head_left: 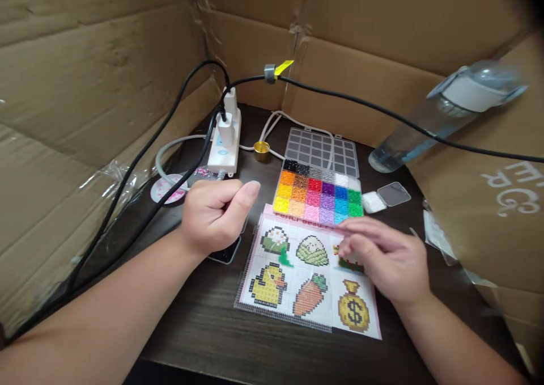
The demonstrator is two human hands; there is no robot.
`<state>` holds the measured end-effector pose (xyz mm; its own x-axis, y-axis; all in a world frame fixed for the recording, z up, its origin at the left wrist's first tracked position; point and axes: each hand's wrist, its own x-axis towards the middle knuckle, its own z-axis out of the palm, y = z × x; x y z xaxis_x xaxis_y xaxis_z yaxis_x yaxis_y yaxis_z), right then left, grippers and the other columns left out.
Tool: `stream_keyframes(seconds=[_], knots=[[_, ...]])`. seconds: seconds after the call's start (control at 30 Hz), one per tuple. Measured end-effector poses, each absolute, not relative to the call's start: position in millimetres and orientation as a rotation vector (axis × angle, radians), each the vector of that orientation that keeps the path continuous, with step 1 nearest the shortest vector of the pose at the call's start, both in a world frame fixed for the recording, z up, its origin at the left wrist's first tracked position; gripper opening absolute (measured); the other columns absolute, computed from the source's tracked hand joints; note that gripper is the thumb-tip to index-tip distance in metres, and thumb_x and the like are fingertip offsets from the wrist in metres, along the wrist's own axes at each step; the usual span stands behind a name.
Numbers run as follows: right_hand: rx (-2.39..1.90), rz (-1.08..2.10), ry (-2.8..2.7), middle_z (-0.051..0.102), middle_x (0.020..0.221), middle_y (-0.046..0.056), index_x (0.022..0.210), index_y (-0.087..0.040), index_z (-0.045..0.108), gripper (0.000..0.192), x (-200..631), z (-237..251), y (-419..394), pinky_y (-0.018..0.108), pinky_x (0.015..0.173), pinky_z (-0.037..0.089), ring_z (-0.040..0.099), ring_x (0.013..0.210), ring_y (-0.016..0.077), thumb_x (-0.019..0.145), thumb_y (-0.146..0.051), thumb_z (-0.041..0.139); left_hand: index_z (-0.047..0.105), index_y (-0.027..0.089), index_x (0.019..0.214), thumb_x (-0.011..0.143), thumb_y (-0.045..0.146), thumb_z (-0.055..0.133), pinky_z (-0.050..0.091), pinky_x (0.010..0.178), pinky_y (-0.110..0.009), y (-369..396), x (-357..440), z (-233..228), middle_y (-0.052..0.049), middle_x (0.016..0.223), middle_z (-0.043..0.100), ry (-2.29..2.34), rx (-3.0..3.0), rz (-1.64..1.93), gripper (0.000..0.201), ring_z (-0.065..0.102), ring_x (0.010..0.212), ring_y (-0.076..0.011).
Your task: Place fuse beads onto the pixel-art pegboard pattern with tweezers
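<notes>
- Right hand (389, 260): thumb and forefinger close together over the right column of the printed bead-pattern sheet (334, 294); anything pinched there, cannot tell.
- Left hand (215, 215): curled into a fist, just left of the sheet, inside hidden.
- On the sheet's left part, a clear pegboard (280, 318) with a patch of green beads (284, 256).
- At the far edge, the sorted bead tray (361, 201), lid open.
- Room for moving: a strip of dark tabletop (204, 334) before the sheet; tighter behind, near power strip (223, 152) and gold cup (262, 155).
- Cardboard walls (352, 90) left, back and right; water bottle (416, 127) near the right one.
</notes>
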<state>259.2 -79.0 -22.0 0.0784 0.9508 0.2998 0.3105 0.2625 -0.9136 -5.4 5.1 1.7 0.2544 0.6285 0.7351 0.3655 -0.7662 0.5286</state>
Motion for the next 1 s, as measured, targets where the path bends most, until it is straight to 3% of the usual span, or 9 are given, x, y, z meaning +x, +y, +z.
stream_keyframes(seconds=[0.13,0.43,1.0], knots=[[-1.100,0.758,-1.786,0.075,0.091,0.006,0.092,-0.020,0.075,0.020,235.9,-18.6,-87.5,0.028,0.077,0.059,0.071,0.085,0.0174,0.079,-0.007,0.067,0.024,0.015,0.049,0.084,0.014,0.055,0.017,0.039,-0.023,3.7,-4.5,2.7,0.006,0.045,0.019,0.942,2.276,1.504,0.047,0.020,0.040,-0.0027],[-1.212,0.903,-1.691,0.076,0.086,0.004,0.086,-0.022,0.077,0.013,225.4,-22.8,-78.0,0.029,0.071,0.060,0.072,0.078,0.0174,0.081,-0.016,0.068,0.024,0.015,0.049,0.083,0.014,0.056,0.017,0.040,-0.024,4.4,-3.9,1.3,0.006,0.046,0.019,0.948,2.262,1.510,0.047,0.020,0.041,-0.0032],[-1.256,0.897,-1.715,0.076,0.085,0.004,0.086,-0.024,0.077,0.013,223.0,-23.2,-76.7,0.029,0.070,0.061,0.072,0.078,0.0178,0.080,-0.017,0.068,0.024,0.014,0.049,0.084,0.015,0.055,0.017,0.040,-0.024,3.2,-3.7,2.6,0.006,0.045,0.020,0.958,2.270,1.485,0.047,0.019,0.041,-0.0032]])
